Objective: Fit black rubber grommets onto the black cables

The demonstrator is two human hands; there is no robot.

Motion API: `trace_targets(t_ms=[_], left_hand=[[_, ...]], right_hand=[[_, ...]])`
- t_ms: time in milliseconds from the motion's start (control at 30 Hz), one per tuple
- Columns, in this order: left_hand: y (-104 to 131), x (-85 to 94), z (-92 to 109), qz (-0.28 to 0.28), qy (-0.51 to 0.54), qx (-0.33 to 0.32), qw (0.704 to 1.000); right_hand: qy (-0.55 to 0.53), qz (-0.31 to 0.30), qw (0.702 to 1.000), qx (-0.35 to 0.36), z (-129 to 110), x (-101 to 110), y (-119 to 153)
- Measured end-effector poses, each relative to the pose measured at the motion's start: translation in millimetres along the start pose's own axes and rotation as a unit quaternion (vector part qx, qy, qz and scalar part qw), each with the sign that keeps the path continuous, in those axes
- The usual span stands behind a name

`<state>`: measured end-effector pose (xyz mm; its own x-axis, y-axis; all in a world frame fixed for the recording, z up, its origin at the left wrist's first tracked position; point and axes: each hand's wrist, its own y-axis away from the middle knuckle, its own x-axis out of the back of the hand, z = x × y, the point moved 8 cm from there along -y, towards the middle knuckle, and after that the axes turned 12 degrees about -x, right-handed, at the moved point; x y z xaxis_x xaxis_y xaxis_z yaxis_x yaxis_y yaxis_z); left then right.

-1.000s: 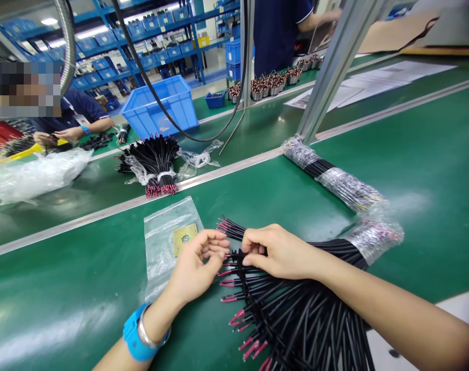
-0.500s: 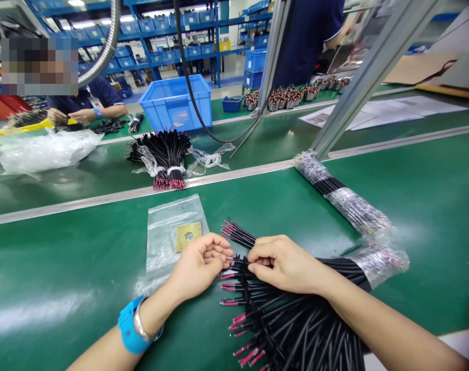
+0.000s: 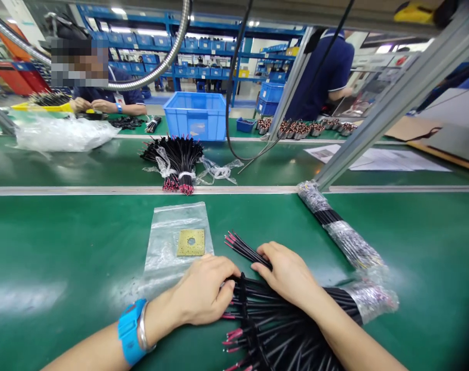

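Note:
A fanned pile of black cables [image 3: 296, 335] with red-sleeved ends lies in front of me, a black strip [image 3: 250, 322] running across it near those ends. My left hand [image 3: 205, 288], knuckles up, has thumb and forefinger closed on a cable end at the top of this strip; the tip is hidden by the fingers. My right hand [image 3: 288, 273] rests over the pile, its thumb and fingers closed around a smaller bunch of black cables [image 3: 245, 250] that points left. Behind my left hand, a square yellow plate with a round hole [image 3: 191, 242] lies on a clear plastic bag [image 3: 164, 226].
A plastic-wrapped cable bundle [image 3: 340, 229] lies at right beside a slanted metal post [image 3: 381, 111]. Beyond the metal rail [image 3: 83, 190] are tied black cables [image 3: 180, 159], a blue crate [image 3: 195, 116] and a plastic bag [image 3: 64, 133]. Two other people work across the bench.
My left hand has turned over from showing its curled fingers to knuckles up, closing on a cable end. My right hand has shifted from the strip to the smaller bunch. The camera view has levelled.

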<state>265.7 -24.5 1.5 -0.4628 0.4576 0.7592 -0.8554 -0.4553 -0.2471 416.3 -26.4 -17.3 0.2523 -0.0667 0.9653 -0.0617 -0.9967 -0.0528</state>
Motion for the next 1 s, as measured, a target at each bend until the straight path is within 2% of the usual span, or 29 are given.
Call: trace_targets(t_ms=[200, 333, 467, 600, 700, 767, 833, 900, 1000], left_hand=[[2.9, -2.3, 0.2, 0.001, -0.036, -0.004, 0.999], [2.5, 7.8, -6.7, 0.054, -0.048, 0.003, 0.997], [1.3, 29.4, -4.1, 0.116, -0.055, -0.002, 0.992], [2.2, 61.6, 14.7, 0.169, -0.064, -0.033, 0.983], [11.8, 88.0, 28.7, 0.186, -0.082, -0.041, 0.978], [27.0, 102.8, 33.8, 0.181, -0.104, -0.034, 0.977], [52.9, 115.2, 32.1, 0.182, -0.128, -0.009, 0.975], [89.8, 124.3, 22.3, 0.195, -0.148, 0.037, 0.969], [159.2, 127.9, -1.7, 0.228, -0.176, 0.117, 0.95]], right_hand=[[0.023, 0.079, 0.996, -0.046, 8.8, 3.7, -4.4], [0.068, 0.022, 0.996, -0.057, 9.2, -7.0, -8.5], [0.086, 0.003, 0.995, -0.053, 4.7, -10.0, -10.0], [0.087, -0.02, 0.994, -0.055, 2.3, -10.8, -14.2], [0.082, -0.049, 0.994, -0.059, 3.4, -12.0, -18.8], [0.079, -0.066, 0.993, -0.06, 3.9, -11.9, -21.9], [0.074, -0.082, 0.992, -0.062, 4.2, -11.4, -24.6], [0.068, -0.096, 0.991, -0.068, 4.8, -10.7, -27.2], [0.058, -0.113, 0.988, -0.085, 6.3, -8.9, -31.8]])
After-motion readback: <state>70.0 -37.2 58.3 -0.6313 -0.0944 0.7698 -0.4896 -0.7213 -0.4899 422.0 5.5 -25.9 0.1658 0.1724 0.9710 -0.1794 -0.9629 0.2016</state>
